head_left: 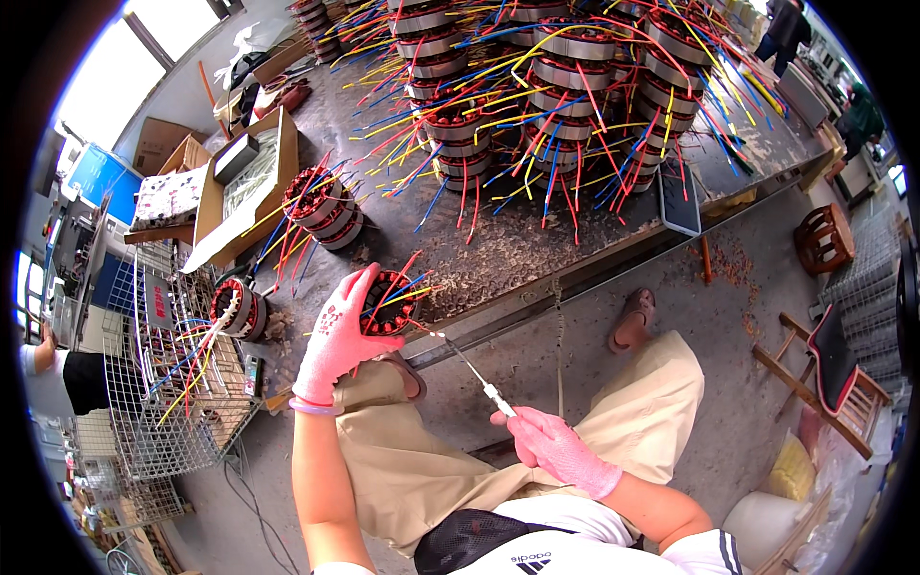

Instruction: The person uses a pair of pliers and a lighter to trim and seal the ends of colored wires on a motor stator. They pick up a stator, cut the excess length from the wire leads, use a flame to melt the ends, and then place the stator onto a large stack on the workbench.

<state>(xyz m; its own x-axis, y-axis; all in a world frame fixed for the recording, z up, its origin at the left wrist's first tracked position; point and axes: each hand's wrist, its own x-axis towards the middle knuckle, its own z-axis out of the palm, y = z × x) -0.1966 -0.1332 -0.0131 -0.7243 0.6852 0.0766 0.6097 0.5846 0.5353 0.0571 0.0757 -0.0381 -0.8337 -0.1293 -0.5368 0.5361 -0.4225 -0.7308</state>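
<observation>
My left hand (335, 331), in a pink glove, grips a motor stator (391, 305) by its side at the table's front edge. Red windings line the ring, and red, blue and yellow leads stick out of it. In my pink-gloved right hand (559, 447) is a thin metal rod tool with a white handle (494, 394), held over my lap. Its shaft slants up and left toward the stator. A pale strand seems to run between the tool's tip and the ring; whether they join is too fine to tell.
Tall stacks of stators (565, 101) with coloured leads crowd the worn table (479, 278). Left stand a short stator stack (326, 211), a single stator (240, 309), an open cardboard box (278, 177) and a wire cage (158, 422). A wooden stool (822, 240) and a chair (832, 359) sit right.
</observation>
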